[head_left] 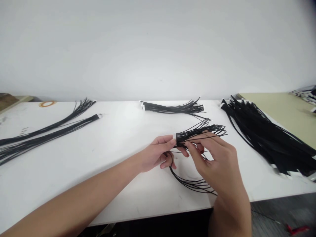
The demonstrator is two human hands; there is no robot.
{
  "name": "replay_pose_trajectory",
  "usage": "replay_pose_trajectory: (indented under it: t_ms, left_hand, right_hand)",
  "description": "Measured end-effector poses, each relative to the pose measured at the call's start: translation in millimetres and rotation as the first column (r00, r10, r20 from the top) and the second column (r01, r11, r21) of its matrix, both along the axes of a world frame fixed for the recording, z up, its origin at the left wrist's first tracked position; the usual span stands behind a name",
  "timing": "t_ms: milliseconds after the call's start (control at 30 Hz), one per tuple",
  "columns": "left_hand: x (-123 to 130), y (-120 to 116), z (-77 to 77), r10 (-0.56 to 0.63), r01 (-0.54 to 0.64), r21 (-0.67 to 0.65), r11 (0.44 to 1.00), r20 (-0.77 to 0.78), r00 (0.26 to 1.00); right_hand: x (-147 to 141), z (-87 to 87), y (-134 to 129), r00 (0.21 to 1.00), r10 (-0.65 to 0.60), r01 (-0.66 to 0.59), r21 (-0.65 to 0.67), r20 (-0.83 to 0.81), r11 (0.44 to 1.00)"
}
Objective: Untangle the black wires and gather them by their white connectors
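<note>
My left hand (164,149) pinches a white connector (174,137) at the end of a black wire harness (195,133), thumb on top. The harness wires fan out to the right of the connector, and more of them loop down below my hands in a curve over the table. My right hand (209,148) is closed on black wires just right of the connector, thumb and forefinger together. Which single wire its fingertips hold is too small to make out.
Black wire bundles (170,107) with white ends lie at the back of the white table (118,141). Two long bundles (56,131) stretch along the left, near an orange ring (47,103). A thick pile of harnesses (266,135) lies right. Below, a red object (297,228) shows.
</note>
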State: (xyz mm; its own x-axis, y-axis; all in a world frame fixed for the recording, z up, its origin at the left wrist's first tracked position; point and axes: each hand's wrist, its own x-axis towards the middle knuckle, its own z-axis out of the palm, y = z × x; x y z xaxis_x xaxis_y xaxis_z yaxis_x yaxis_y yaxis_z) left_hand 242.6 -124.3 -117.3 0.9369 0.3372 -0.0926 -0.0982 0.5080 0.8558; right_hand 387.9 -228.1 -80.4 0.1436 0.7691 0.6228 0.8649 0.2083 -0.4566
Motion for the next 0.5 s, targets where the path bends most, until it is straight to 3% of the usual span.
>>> replay_pose_trajectory:
  t_ms: [500]
  left_hand:
    - [-0.6, -1.4, -0.6, 0.018, -0.018, -0.009, 1.0, 0.014, 1.0]
  right_hand:
    - [-7.0, -1.2, -0.5, 0.999, -0.028, 0.028, 0.003, -0.02, 1.0]
